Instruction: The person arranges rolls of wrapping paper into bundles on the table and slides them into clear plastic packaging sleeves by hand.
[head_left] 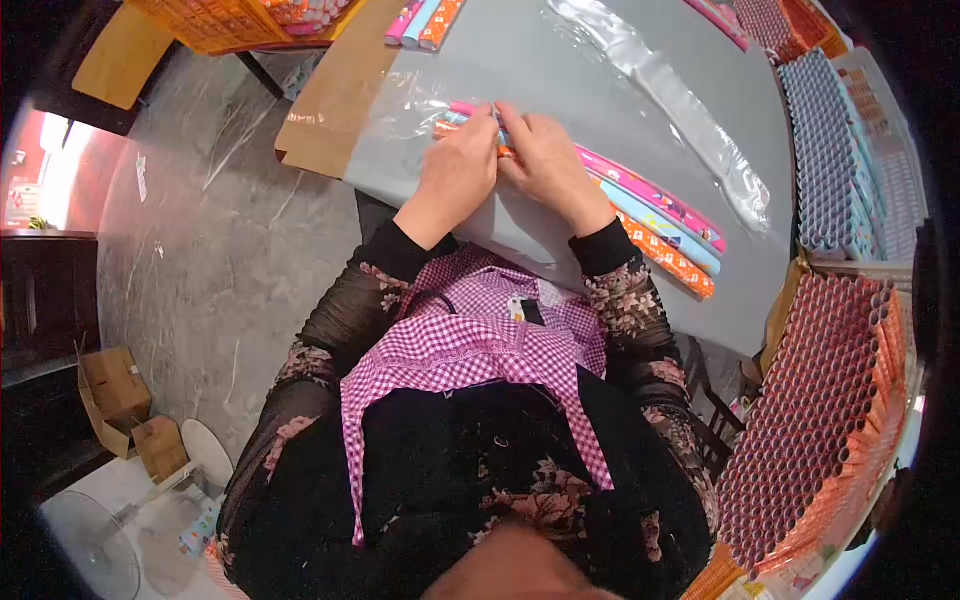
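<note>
Three rolls of patterned wrapping paper, a pink roll (655, 197), a light-blue roll (650, 222) and an orange roll (665, 250), lie side by side along the near side of the table. My left hand (458, 172) and my right hand (548, 165) are close together over their left part, fingers bent and closed around the rolls, fingertips nearly meeting. Clear plastic film (408, 112) spreads out past the rolls' left ends; how far it covers them is hard to see. My palms hide the stretch of the rolls beneath them.
More rolls (425, 22) lie at the table's far left, and clear plastic sleeves (660, 85) stretch across the grey table (520, 60). Crates packed with upright rolls (815, 420) stand along the right. An orange crate (215, 25) is at the upper left, cardboard boxes (118, 390) on the floor.
</note>
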Demonstrator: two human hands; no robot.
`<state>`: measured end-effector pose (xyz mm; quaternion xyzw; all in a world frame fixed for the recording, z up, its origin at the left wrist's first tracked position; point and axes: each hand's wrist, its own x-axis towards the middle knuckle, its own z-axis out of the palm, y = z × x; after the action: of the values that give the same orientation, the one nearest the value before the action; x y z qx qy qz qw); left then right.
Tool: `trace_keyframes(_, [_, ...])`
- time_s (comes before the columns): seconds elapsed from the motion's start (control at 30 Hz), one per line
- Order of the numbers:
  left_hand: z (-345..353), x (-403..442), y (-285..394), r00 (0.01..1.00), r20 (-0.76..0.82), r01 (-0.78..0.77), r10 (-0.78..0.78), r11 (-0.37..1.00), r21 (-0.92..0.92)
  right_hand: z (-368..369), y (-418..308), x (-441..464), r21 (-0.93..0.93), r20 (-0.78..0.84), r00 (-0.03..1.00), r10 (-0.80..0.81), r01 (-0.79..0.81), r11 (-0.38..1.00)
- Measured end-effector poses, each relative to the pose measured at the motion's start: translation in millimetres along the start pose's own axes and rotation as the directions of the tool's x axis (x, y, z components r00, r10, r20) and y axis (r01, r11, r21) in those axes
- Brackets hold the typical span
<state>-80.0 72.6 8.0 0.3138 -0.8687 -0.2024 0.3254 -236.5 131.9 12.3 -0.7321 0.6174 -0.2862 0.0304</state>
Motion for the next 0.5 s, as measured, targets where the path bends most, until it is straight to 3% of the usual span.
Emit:
trace_keyframes(0.17, [7,-7,-2,0.989,-0.076,-0.124,0.124,0.992,0.010,-1,3,-1,-0.024,-0.011,1.000,-0.010,0.010,1.000])
trace_keyframes(0.23, [11,-12,-4,0.977,-0.167,-0.151,0.132,0.983,-0.105,-3,4,-1,-0.016,-0.027,0.999,-0.020,0.019,1.000])
trace_keyframes(0.37, [1,-20,2,0.932,-0.291,-0.239,0.214,0.970,-0.052,-6,2,0,-0.036,-0.027,0.999,-0.017,0.016,0.999])
trace_keyframes(0.43, [0,-35,1,0.945,-0.324,-0.149,0.037,0.933,-0.326,-10,0,0,-0.034,-0.028,0.999,-0.019,0.018,0.999])
trace_keyframes(0.47, [4,-42,-5,0.945,-0.324,-0.149,0.037,0.933,-0.327,-11,0,-1,-0.029,-0.028,0.999,-0.023,0.022,0.999])
trace_keyframes(0.5, [7,-49,-12,0.957,-0.211,0.054,-0.202,0.833,-0.551,-11,0,-1,-0.029,-0.028,0.999,-0.023,0.022,0.999])
